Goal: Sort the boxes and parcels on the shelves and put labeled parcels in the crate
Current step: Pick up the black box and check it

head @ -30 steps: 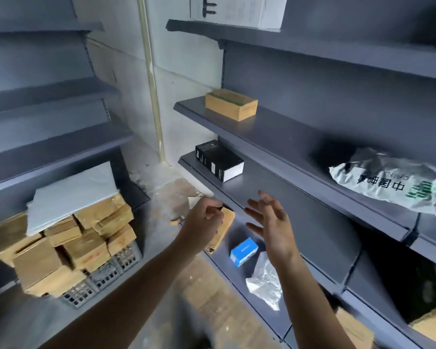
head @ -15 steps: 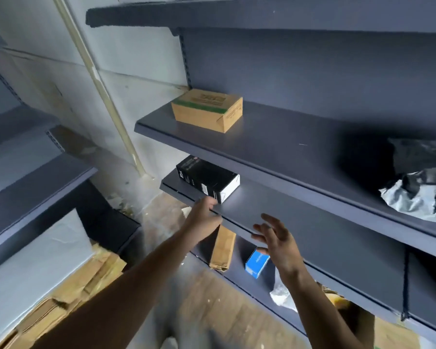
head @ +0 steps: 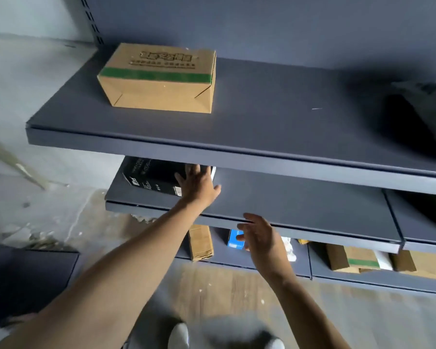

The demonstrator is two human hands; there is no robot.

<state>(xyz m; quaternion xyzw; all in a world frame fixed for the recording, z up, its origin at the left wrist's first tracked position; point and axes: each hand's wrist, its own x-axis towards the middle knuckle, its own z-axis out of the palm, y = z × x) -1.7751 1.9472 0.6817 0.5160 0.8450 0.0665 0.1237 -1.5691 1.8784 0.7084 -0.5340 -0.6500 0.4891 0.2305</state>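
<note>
A black box [head: 150, 177] with white print lies on the middle shelf [head: 287, 200], partly hidden under the shelf above. My left hand [head: 198, 186] lies flat on the box's right end, fingers spread. My right hand [head: 258, 234] hovers open in front of the middle shelf's front edge, holding nothing. A cardboard box with a green tape stripe [head: 159, 79] sits on the upper shelf [head: 262, 117]. On the lower shelf lie a narrow cardboard box [head: 200, 241] and a small blue box [head: 233, 239], partly hidden by my right hand.
A dark plastic parcel [head: 418, 117] lies at the upper shelf's right end. More cardboard boxes [head: 358, 259] sit on the lower shelf to the right. A dark grey shelf corner [head: 30, 270] is at lower left. Below are the concrete floor and my shoes [head: 179, 336].
The view has swung right and closer to the shelves; the crate of boxes has left the frame. My left hand has reached onto the black box. My right hand has moved up a little.
</note>
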